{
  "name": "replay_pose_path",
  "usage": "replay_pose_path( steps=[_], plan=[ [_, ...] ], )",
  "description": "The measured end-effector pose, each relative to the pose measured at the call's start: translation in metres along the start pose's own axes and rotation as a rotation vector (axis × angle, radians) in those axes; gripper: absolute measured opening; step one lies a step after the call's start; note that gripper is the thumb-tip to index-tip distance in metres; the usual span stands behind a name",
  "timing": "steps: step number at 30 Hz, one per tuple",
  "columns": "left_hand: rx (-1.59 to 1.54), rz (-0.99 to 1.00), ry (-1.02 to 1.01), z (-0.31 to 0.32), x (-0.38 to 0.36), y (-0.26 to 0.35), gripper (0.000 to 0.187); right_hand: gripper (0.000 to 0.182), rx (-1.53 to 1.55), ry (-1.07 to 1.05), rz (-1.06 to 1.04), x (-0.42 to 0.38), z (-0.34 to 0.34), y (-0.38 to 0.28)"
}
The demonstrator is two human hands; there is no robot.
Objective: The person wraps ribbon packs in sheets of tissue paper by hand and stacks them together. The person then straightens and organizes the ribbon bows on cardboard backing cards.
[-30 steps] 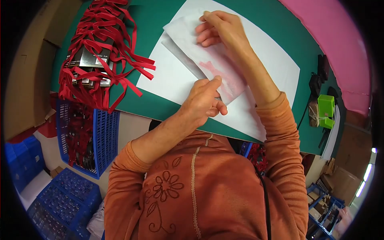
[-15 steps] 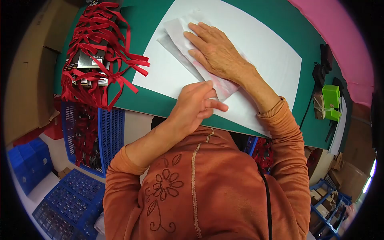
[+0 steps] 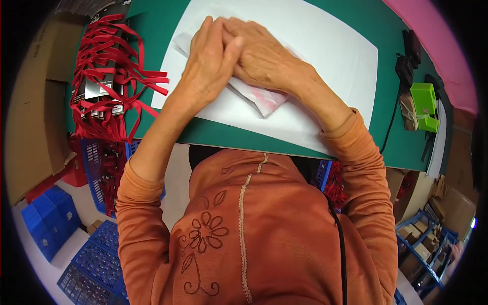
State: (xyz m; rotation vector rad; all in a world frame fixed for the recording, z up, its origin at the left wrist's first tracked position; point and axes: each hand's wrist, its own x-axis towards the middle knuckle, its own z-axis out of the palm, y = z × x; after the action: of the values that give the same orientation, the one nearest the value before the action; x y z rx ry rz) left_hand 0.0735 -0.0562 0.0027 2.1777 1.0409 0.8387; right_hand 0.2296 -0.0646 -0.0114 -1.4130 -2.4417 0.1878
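A thin, whitish folded wrapper [image 3: 264,99] with pink showing through it lies on a large white sheet [image 3: 335,66]. My left hand [image 3: 209,66] rests on the wrapper's left part, its fingers stretched out towards the far side. Beside it, my right hand [image 3: 267,58] lies flat over the middle of the wrapper. My left thumb overlaps the edge of the right hand. Both hands cover most of the wrapper, and what it contains cannot be made out. Its near corner shows below my hands.
Black cards with red ribbons [image 3: 109,76] are heaped on the green table top [image 3: 234,133] at left. On the right are a bright green plastic holder [image 3: 423,104] and black items [image 3: 405,68]. Blue crates [image 3: 94,259] stand below left, near a cardboard box [image 3: 30,101].
My left hand has moved from the wrapper's near edge up onto it, beside the right hand, and its fingers have straightened. The right hand has shifted slightly left and away from me.
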Motion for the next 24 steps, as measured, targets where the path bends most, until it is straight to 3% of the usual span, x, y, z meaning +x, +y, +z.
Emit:
replay_pose_path(
  steps=[2, 6, 11, 16, 22, 24],
  plan=[
    [-0.019, -0.097, -0.076, 0.003, -0.003, -0.001, 0.047, 0.054, 0.026, -0.013, 0.039, -0.009, 0.004, -0.002],
    [0.199, -0.004, -0.019, 0.026, -0.011, -0.021, 0.073, 0.064, -0.092, 0.131, 0.148, -0.047, 0.012, 0.005],
    [0.54, 0.086, -0.116, 0.034, -0.022, -0.035, 0.083, 0.072, -0.203, 0.106, 0.136, -0.072, 0.008, 0.01],
    [0.561, 0.123, -0.184, 0.028, -0.021, -0.022, 0.107, 0.08, -0.215, 0.078, 0.169, -0.092, 0.001, 0.007],
    [0.571, 0.13, -0.139, 0.029, -0.021, -0.023, 0.105, 0.072, -0.196, 0.074, 0.128, -0.099, -0.016, 0.008],
    [0.547, 0.132, -0.145, 0.03, -0.021, -0.028, 0.116, 0.061, 0.034, 0.065, 0.239, -0.083, -0.032, 0.014]
  ],
)
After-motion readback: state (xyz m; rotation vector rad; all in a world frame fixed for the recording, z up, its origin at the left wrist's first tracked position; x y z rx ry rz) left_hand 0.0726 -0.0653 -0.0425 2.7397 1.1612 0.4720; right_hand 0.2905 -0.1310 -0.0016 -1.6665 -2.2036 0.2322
